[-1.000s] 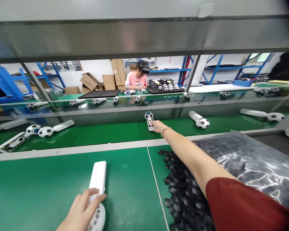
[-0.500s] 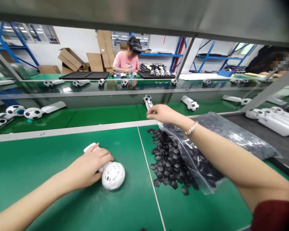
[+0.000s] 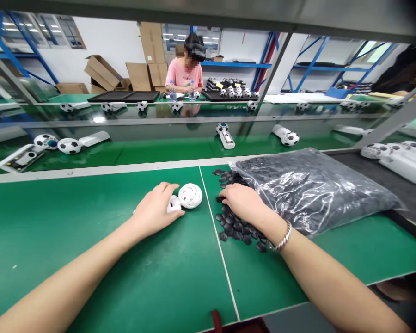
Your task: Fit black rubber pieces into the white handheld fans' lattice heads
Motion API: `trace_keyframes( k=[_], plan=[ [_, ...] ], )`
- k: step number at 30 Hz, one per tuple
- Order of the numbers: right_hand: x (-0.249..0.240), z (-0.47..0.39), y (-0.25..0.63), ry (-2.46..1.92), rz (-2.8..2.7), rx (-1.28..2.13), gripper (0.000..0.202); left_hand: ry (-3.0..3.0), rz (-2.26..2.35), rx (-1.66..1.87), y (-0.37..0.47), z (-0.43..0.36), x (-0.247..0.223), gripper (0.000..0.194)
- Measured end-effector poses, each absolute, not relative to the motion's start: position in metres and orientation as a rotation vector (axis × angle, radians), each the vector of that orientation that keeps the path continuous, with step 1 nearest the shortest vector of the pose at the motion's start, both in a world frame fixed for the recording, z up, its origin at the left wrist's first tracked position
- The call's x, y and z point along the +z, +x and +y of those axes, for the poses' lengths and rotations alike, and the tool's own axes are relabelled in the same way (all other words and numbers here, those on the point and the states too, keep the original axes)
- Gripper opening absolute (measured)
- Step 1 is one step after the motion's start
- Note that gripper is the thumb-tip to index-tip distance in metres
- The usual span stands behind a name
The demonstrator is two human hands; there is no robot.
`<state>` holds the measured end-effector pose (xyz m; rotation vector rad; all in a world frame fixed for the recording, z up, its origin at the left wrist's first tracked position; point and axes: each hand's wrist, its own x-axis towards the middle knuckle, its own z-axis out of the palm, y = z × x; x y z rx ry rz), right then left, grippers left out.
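Observation:
On the green tabletop, my left hand (image 3: 157, 208) is closed round the handle of a white part (image 3: 190, 196), whose round perforated head points right. My right hand (image 3: 242, 201) reaches into a pile of black pentagon pieces (image 3: 235, 227), fingertips down and pressed together among them. Whether a piece is between those fingertips is too small to make out. Beside the pile, to the right, lies a clear plastic bag (image 3: 319, 189) full of black pieces.
Beyond the table edge, a green conveyor (image 3: 166, 148) carries white parts with football-patterned heads (image 3: 69, 145). More white parts (image 3: 405, 162) lie on a black tray at the right. A person in pink (image 3: 184, 74) sits across the line.
My right hand has come down from near the conveyor edge to the black pieces. My left hand and the white part have shifted right and away from me. Conveyor parts have moved right.

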<state>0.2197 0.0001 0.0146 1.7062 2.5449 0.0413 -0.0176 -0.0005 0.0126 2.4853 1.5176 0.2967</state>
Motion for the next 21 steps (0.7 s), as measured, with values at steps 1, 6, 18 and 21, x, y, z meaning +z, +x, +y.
trace_keyframes(
  k=[1,6,18,21],
  plan=[
    [0.014,0.001,0.219,1.701,2.552,0.045,0.018,2.52,1.533,0.324,-0.018,-0.002,0.012,0.053],
    [0.01,0.003,0.22,1.663,2.6,0.066,0.02,2.535,1.512,0.26,-0.014,-0.003,0.015,0.048],
    [0.0,0.005,0.226,1.676,2.858,-0.102,0.024,2.458,1.428,0.273,-0.01,-0.012,0.018,0.064],
    [0.007,-0.002,0.221,1.703,3.056,-0.028,0.02,2.425,1.305,0.342,-0.01,-0.011,0.015,0.068]
  ],
)
